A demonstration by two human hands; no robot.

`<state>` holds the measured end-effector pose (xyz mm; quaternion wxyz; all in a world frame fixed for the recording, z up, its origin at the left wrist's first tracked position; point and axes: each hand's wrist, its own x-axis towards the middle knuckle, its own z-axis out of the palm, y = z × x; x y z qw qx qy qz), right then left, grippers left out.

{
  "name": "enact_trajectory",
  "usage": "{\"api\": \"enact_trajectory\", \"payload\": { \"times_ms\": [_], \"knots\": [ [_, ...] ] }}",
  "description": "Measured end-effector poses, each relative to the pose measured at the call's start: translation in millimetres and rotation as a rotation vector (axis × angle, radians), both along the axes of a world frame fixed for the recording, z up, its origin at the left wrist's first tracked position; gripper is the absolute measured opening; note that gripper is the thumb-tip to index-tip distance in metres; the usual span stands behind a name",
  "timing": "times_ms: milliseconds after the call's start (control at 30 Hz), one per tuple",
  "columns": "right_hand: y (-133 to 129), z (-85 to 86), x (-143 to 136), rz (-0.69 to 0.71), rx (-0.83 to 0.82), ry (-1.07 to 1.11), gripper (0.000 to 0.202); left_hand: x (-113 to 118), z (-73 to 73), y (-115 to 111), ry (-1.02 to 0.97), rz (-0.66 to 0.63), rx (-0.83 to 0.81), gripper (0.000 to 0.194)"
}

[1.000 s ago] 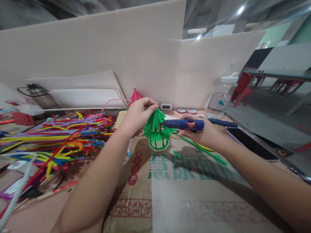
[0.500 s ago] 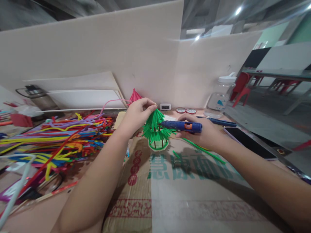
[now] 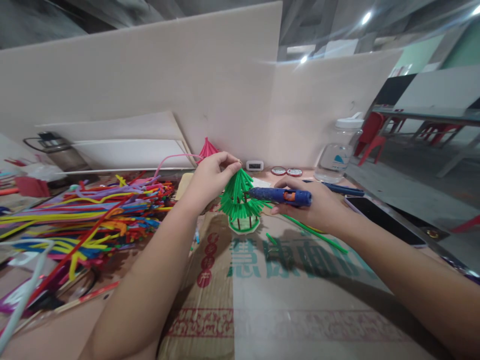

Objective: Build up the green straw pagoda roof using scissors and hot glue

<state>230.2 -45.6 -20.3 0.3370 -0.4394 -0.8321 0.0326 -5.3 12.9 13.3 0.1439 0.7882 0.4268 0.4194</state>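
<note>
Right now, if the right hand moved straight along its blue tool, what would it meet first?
Probably the green model; the blue tool points at it, but whether they touch is unclear.

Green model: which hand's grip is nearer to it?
Left. The left grip is at the peak of the green model; the right grip is off to its right, around the blue glue gun.

Dim light; ceiling lamps (image 3: pixel 366 18) flare beyond the worktop's (image 3: pixel 71 332) far right corner; soft shadows cross the cardboard (image 3: pixel 285 310); outer margins stretch.
</note>
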Motion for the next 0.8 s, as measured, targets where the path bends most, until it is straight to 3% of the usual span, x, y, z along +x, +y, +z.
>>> {"api": "enact_trajectory", "payload": {
  "times_ms": [333,633,800],
  "knots": [
    [-1.6,1.3,1.9,-0.031,-0.005,-0.029,0.032,-1.0,-0.5,-0.1,0.013,0.007,0.004,0.022],
    [1.8,1.4,6.5,0.073,-0.038,0.024,0.032,-1.0,1.7,-2.7,0.030,0.052,0.055,0.020],
    [3.0,-0.8,6.8,0.045,-0.022,-0.001,0.032,-0.9,4.0,-5.4,0.066,0.074,0.080,0.020]
  ]
}}
